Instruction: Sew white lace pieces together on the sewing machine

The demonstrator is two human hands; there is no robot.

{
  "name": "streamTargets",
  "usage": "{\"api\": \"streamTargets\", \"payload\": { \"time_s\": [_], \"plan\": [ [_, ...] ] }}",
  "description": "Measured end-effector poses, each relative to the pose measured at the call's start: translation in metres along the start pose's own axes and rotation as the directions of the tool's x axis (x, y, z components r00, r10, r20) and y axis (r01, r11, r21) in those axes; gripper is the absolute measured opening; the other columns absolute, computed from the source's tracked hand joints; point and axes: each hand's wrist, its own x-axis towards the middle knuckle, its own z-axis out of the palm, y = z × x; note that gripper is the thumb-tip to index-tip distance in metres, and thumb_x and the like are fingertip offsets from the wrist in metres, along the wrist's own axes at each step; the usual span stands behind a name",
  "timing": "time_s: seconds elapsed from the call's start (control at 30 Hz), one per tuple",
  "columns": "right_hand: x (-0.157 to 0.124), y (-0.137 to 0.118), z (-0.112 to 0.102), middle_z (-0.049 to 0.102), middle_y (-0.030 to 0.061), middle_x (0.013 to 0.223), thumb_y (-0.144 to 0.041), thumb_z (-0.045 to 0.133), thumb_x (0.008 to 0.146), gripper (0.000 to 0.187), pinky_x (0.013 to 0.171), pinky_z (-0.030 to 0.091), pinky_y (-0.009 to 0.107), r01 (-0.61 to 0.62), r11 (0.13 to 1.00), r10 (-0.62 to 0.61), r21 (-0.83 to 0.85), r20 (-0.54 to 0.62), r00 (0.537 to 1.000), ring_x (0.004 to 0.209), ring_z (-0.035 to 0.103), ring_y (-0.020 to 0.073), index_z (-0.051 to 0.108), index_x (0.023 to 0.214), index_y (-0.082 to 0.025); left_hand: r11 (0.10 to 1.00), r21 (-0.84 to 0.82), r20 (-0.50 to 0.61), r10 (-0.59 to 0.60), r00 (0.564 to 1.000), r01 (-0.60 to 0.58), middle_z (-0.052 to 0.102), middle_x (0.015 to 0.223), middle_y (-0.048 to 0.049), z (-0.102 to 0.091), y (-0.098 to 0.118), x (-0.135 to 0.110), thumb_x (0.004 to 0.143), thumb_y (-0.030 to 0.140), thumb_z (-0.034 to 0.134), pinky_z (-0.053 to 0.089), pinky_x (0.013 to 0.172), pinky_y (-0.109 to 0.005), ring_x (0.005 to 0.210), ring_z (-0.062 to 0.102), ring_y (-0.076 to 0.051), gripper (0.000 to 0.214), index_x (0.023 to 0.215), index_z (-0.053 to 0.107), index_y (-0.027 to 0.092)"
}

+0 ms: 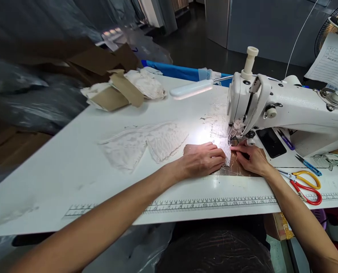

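A narrow piece of white lace fabric (227, 154) lies under the needle area of a white sewing machine (294, 104). My left hand (204, 159) rests flat on the left side of this fabric, its fingers close together and pointing right. On the other side, my right hand (251, 157) has thumb and index fingertips drawn together at the fabric's right edge, close to the presser foot. Their exact contact is hard to make out. Both hands lie over a brown plate (238, 167). Left of them, a wide white lace piece (146, 142) is spread on the table.
Yellow-handled scissors (307, 178), red-handled scissors (307, 193), blue snips (308, 165) and a black phone (271, 142) lie right of my hands. A ruler strip (203, 204) runs along the front edge. Bundled white fabric (146, 84) sits at the back left. A lamp (191, 89) reaches over the table.
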Motion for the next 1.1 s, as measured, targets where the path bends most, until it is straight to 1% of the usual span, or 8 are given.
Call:
{"api": "streamTargets", "payload": {
  "time_s": [0.1,0.17,0.27,0.33,0.5,0.67,0.87,1.1],
  "plan": [
    [-0.003,0.001,-0.001,0.063,0.0059,0.106,-0.017,0.059,0.086,0.034,0.084,0.053,0.032,0.161,0.982,-0.158,-0.096,0.036,0.987,0.097,0.060,0.0189,0.074,0.114,-0.029,0.999,0.040,0.006,0.015,1.000,-0.016,0.071,0.089,-0.0041,-0.004,0.003,0.001,0.100,0.018,0.041,0.052,0.067,-0.031,0.073,0.062,-0.015,0.029,0.089,0.068,0.019],
    [-0.004,0.002,-0.001,0.062,0.0057,0.104,-0.016,0.060,0.085,0.034,0.087,0.053,0.035,0.225,0.965,-0.220,-0.132,0.047,0.974,0.099,0.059,0.0196,0.074,0.113,-0.029,0.998,0.054,0.025,0.044,0.999,-0.046,0.070,0.089,-0.0052,-0.010,0.004,0.002,0.098,0.017,0.042,0.051,0.068,-0.032,0.071,0.061,-0.016,0.027,0.090,0.068,0.018],
    [-0.003,0.004,0.000,0.062,0.0071,0.104,-0.017,0.057,0.088,0.033,0.088,0.053,0.038,0.265,0.954,-0.261,-0.138,0.043,0.964,0.099,0.058,0.0205,0.073,0.115,-0.028,0.996,0.030,0.101,0.084,0.991,-0.087,0.069,0.091,-0.0067,-0.019,0.005,0.007,0.093,0.020,0.045,0.050,0.074,-0.035,0.072,0.060,-0.017,0.023,0.091,0.068,0.016],
    [-0.003,0.005,0.002,0.061,0.0085,0.105,-0.019,0.056,0.090,0.032,0.086,0.054,0.039,0.277,0.951,-0.273,-0.139,0.047,0.961,0.098,0.058,0.0213,0.072,0.117,-0.026,0.996,0.014,0.145,0.090,0.985,-0.093,0.067,0.086,-0.0065,-0.023,0.004,0.011,0.090,0.022,0.047,0.050,0.078,-0.037,0.071,0.058,-0.018,0.022,0.087,0.068,0.016],
    [-0.003,0.001,0.003,0.061,0.0102,0.109,-0.019,0.054,0.092,0.034,0.081,0.055,0.038,0.239,0.950,-0.227,-0.202,0.082,0.970,0.099,0.057,0.0228,0.069,0.122,-0.027,0.999,0.009,0.118,0.042,0.992,-0.043,0.063,0.077,-0.0058,-0.020,0.004,0.015,0.086,0.025,0.049,0.047,0.076,-0.038,0.068,0.053,-0.019,0.020,0.077,0.065,0.017],
    [-0.003,-0.008,0.002,0.062,0.0118,0.109,-0.020,0.051,0.094,0.038,0.076,0.055,0.035,0.155,0.939,-0.116,-0.306,0.141,0.983,0.098,0.058,0.0246,0.064,0.130,-0.027,0.999,-0.033,0.121,-0.018,0.992,0.022,0.063,0.086,-0.0077,-0.012,0.004,0.008,0.086,0.023,0.049,0.045,0.073,-0.036,0.075,0.055,-0.020,0.016,0.082,0.064,0.016],
    [0.000,-0.011,0.008,0.061,0.0111,0.114,-0.021,0.053,0.093,0.040,0.077,0.056,0.036,0.083,0.913,-0.038,-0.400,0.119,0.992,0.097,0.058,0.0261,0.063,0.131,-0.030,0.998,-0.030,0.155,-0.043,0.987,0.048,0.064,0.090,-0.0093,-0.013,0.004,0.008,0.089,0.025,0.046,0.045,0.074,-0.037,0.079,0.055,-0.021,0.022,0.088,0.065,0.014],
    [-0.004,-0.012,0.004,0.061,0.0118,0.113,-0.020,0.048,0.096,0.043,0.084,0.057,0.040,0.117,0.934,-0.077,-0.338,0.129,0.989,0.100,0.059,0.0256,0.058,0.136,-0.030,0.997,0.044,0.186,-0.072,0.980,0.065,0.064,0.094,-0.0109,-0.013,0.002,0.008,0.090,0.030,0.044,0.044,0.076,-0.039,0.079,0.054,-0.022,0.028,0.095,0.065,0.012]
  ]
}}
